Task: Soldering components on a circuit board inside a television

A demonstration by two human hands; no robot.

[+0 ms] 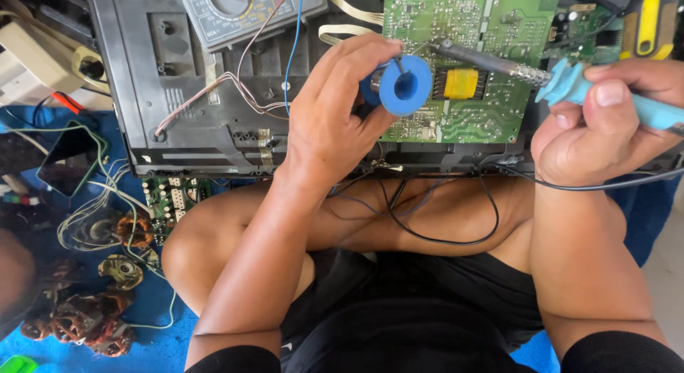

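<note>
- Left hand pinches a blue plastic solder spool just over the green printed circuit board; if the wire feeds crooked, solder could bridge neighbouring joints.
- Right hand is clenched round the light-blue-handled soldering iron, tip near the spool; a slip could scorch fingers or plastic.
- The black cord drapes across the bare legs and could snag.

Multimeter cut off at top
</note>
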